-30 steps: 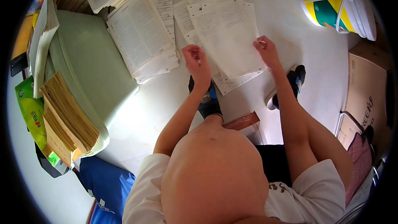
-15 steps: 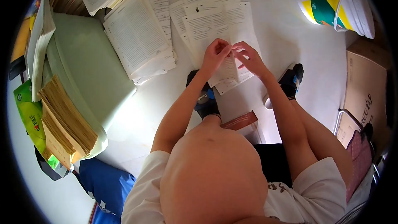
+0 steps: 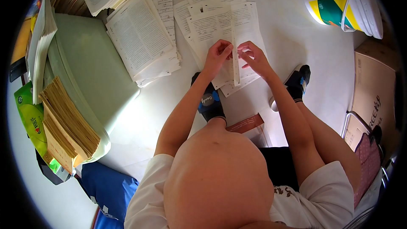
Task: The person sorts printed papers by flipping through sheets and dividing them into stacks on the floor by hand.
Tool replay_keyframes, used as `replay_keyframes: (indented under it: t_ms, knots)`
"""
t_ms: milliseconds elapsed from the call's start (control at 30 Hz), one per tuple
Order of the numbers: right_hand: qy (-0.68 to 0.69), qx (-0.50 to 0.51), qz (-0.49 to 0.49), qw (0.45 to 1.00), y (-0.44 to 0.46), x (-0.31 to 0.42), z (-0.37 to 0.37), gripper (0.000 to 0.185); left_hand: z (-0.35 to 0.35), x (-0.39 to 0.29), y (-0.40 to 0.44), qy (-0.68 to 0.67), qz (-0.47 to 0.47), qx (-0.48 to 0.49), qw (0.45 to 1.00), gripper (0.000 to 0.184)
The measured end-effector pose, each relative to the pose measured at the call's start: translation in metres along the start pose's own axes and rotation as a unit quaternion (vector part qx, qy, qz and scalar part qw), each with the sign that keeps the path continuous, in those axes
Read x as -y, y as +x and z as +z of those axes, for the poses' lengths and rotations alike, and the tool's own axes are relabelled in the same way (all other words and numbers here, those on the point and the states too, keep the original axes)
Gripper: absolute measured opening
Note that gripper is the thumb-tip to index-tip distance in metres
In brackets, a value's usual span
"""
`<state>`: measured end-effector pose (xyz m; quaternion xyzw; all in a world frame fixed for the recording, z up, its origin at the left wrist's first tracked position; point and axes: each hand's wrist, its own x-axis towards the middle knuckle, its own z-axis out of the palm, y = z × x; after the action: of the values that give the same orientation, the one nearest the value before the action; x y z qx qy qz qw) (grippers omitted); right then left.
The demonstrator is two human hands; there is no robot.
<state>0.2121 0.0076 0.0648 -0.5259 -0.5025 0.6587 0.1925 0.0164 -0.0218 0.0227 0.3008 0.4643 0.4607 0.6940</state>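
Note:
A printed sheet (image 3: 214, 25) lies on top of several overlapping papers, its right part turned up into a narrow upright strip (image 3: 235, 70). My left hand (image 3: 217, 58) is closed in a pinch on this sheet, just left of the strip. On the strip's right side, my right hand (image 3: 255, 60) has thumb and forefinger at the paper's edge, with its other fingers bent and spread. The hands are close but apart. More printed sheets (image 3: 250, 21) show beneath and behind the strip.
Left of the hands lies another paper pile (image 3: 140, 34), beside a pale green surface (image 3: 85, 63) with stacked booklets (image 3: 70, 118). A white and yellow bucket (image 3: 335, 8) and a cardboard box (image 3: 373, 89) stand right. Shoes (image 3: 210, 101) flank the papers.
My hands came together over the top sheet from its two sides. The sheet's right part was turned up and inward, and now shows as a narrower strip. The view shifted slightly.

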Motion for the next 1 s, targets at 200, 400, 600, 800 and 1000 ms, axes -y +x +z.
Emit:
replay_keyframes:
  t_ms: [200,400,600,800,1000]
  knots:
    - [-0.014,-0.08,-0.017,0.997,0.008,-0.016,-0.005,0.024,-0.002,0.009,0.002,0.0,0.005,0.008,1.0,0.016]
    - [-0.095,-0.17,-0.049,0.98,0.017,-0.041,-0.031,0.025,-0.003,0.012,-0.002,-0.018,0.009,-0.018,1.0,0.014]
    - [-0.186,-0.244,-0.046,0.951,0.015,-0.05,-0.065,0.024,-0.001,0.006,-0.016,0.077,0.039,-0.018,0.996,0.013]
    - [-0.249,-0.33,-0.082,0.907,0.017,-0.062,-0.093,0.027,0.002,-0.027,-0.037,0.331,0.227,-0.083,0.912,0.016]
    - [-0.28,-0.325,-0.081,0.9,0.021,-0.065,-0.083,0.03,-0.038,-0.017,-0.039,0.393,0.086,-0.378,0.834,0.066]
